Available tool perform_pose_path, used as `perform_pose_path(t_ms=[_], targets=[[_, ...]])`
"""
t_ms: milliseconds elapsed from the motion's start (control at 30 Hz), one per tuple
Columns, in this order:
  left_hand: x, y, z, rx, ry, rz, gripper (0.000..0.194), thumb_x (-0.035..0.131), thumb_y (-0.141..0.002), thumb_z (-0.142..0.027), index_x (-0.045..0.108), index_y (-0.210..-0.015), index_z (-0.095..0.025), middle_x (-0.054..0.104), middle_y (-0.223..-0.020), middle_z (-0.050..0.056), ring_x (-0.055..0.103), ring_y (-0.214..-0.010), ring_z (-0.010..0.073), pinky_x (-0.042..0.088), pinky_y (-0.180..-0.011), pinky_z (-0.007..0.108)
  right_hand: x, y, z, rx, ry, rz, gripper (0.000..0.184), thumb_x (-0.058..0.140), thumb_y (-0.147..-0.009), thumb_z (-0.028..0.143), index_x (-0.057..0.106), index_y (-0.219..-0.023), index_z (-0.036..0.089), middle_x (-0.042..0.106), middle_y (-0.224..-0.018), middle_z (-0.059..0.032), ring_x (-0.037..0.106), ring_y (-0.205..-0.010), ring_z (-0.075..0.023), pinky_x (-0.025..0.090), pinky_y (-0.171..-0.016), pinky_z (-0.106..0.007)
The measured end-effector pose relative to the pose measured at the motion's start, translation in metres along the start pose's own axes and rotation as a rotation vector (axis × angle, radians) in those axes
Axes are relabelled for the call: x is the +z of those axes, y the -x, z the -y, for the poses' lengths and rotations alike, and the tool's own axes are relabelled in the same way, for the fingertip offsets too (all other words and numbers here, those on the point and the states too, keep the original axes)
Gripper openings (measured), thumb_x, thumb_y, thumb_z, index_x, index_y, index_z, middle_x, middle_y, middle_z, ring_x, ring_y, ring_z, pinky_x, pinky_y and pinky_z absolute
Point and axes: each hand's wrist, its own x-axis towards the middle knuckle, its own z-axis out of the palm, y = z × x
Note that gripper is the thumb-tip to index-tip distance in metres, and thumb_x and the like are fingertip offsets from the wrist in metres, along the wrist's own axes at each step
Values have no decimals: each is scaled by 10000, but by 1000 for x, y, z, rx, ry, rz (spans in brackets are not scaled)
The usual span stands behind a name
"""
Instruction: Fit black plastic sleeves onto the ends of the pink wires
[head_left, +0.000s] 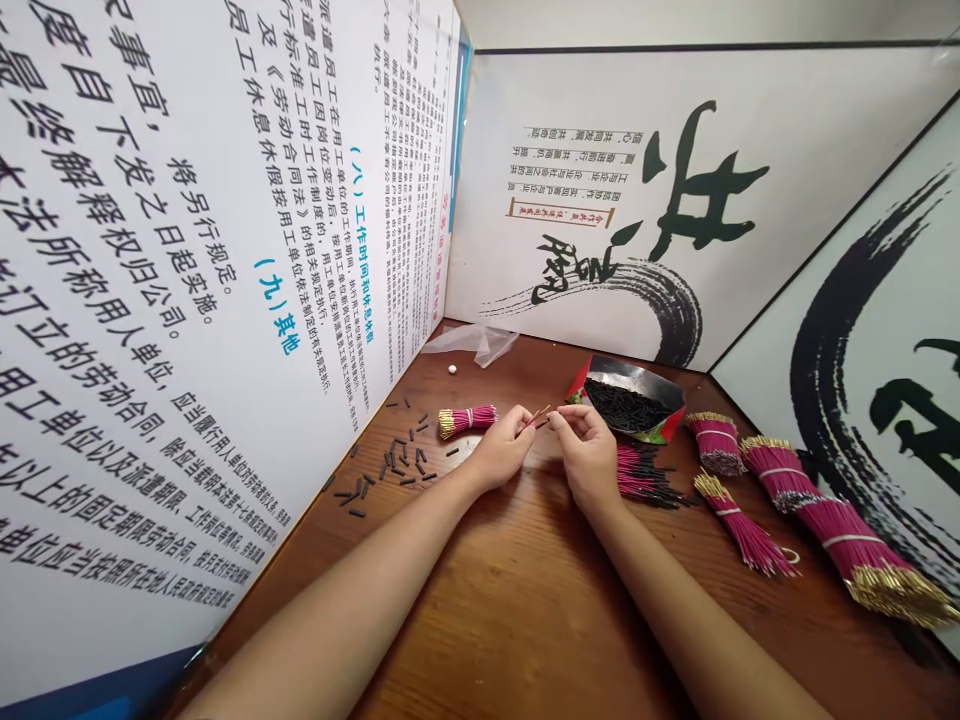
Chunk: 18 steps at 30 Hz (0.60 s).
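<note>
My left hand (506,447) is closed on a few thin wires (534,420) whose metal-coloured ends stick out toward the right. Close beside it, my right hand (589,452) pinches with thumb and forefinger at the wire tips; whatever sits between those fingertips is too small to make out. Just behind the left hand lies a banded bundle of magenta wires (480,415) with gold terminals. Partly under the right hand is a loose pile of magenta wires with black ends (651,478). An open box (581,380) full of short black tubes (630,405) stands beyond the right hand.
Loose black tubes (397,462) lie scattered at the left. Several banded magenta wire bundles (814,515) rest along the right. A clear plastic bag (480,343) and a small white bead (452,369) lie at the back. Printed panels (585,200) wall in the wooden table (517,620).
</note>
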Motion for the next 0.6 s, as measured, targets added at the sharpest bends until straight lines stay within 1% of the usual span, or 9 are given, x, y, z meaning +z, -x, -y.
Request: perform_pose_path(t_ms=[167,333,500,600], targets=[[0,0,1,21,-17,9,152,428,-929,-295,429,-825,-185,414,-741,-40,372,-706,116,317,-670,250,1,3,0,-15,12,24,270,727,-755,409,637,-887,191,697,-871,-56,655,-816,-192,517,-783,-352],[0,0,2,24,-31,28,210,417,-935,-335,414,-786,-188,408,-716,-41,367,-683,114,311,-644,250,2,4,-1,-22,33,49,265,704,-779,419,646,-908,195,713,-889,-66,672,-839,-206,523,-793,-366],[3,1,3,-6,81,41,204,383,-952,-365,377,-827,-205,379,-647,-65,344,-580,99,301,-572,237,2,3,-2,5,-22,112,309,727,-748,405,632,-970,211,715,-905,-61,675,-858,-209,533,-800,-370],[5,1,5,-18,158,51,188,373,-959,-365,348,-849,-214,366,-624,-77,332,-540,93,287,-538,228,4,4,-3,1,-32,141,344,730,-735,411,612,-996,219,697,-847,-37,664,-816,-197,540,-793,-371]])
